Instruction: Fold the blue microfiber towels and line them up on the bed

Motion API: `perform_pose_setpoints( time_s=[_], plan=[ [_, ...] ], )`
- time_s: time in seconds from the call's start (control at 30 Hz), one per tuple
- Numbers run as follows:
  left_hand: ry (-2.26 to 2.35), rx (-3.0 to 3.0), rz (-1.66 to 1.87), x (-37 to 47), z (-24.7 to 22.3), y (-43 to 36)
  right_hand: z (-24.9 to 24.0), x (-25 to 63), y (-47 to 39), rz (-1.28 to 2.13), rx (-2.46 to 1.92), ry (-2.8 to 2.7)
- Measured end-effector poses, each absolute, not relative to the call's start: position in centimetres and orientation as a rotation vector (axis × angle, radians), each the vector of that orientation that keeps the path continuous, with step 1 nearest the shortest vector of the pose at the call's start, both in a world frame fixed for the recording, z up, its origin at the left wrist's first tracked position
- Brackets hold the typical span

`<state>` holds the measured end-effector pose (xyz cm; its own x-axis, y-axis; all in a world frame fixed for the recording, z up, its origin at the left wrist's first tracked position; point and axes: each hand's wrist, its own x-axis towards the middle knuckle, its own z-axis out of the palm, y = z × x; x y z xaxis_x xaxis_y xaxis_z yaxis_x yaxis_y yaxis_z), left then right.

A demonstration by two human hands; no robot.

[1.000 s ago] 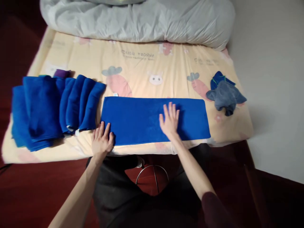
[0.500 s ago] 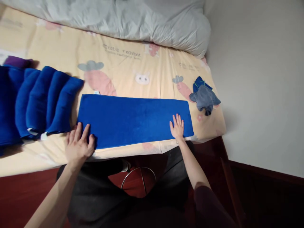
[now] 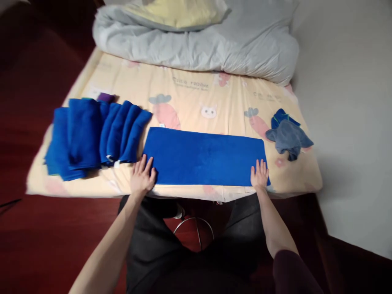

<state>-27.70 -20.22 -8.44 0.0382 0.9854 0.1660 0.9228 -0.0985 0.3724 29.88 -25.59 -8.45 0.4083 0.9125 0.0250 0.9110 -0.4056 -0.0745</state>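
A blue towel (image 3: 205,155) lies flat as a long strip along the near side of the bed, with a small white tag at its far left edge. My left hand (image 3: 143,174) rests on its near left corner, fingers spread. On its right end my right hand (image 3: 259,174) lies flat, fingers stretched forward. Left of the towel, several rolled or folded blue towels (image 3: 128,130) stand side by side. Further left are more folded blue towels (image 3: 82,134), with a purple cloth (image 3: 106,97) showing behind them.
The bed (image 3: 122,77) has a cream sheet with carrot and rabbit prints. A crumpled grey cloth (image 3: 289,136) with a blue cloth (image 3: 280,117) lies at the right. A grey quilt (image 3: 196,51) and a yellow pillow (image 3: 180,12) are at the back. A wall (image 3: 346,102) stands right.
The view has swung left and back, bringing more of the bed and floor into sight. My right hand has slid toward the towel's right end. My left hand stays at the left corner.
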Motion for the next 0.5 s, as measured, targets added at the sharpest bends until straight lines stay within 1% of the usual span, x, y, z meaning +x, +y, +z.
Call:
perform_pose_setpoints(
  time_s=[0.37,0.5],
  plan=[
    [1.984,2.237,0.254,-28.8,-8.6,-19.4,-8.5,29.4,-25.7,-0.073,-2.460,-1.660],
    [2.061,2.175,0.207,-28.0,-7.4,-18.3,-8.3,29.1,-25.7,-0.053,-2.417,-1.628]
  ],
)
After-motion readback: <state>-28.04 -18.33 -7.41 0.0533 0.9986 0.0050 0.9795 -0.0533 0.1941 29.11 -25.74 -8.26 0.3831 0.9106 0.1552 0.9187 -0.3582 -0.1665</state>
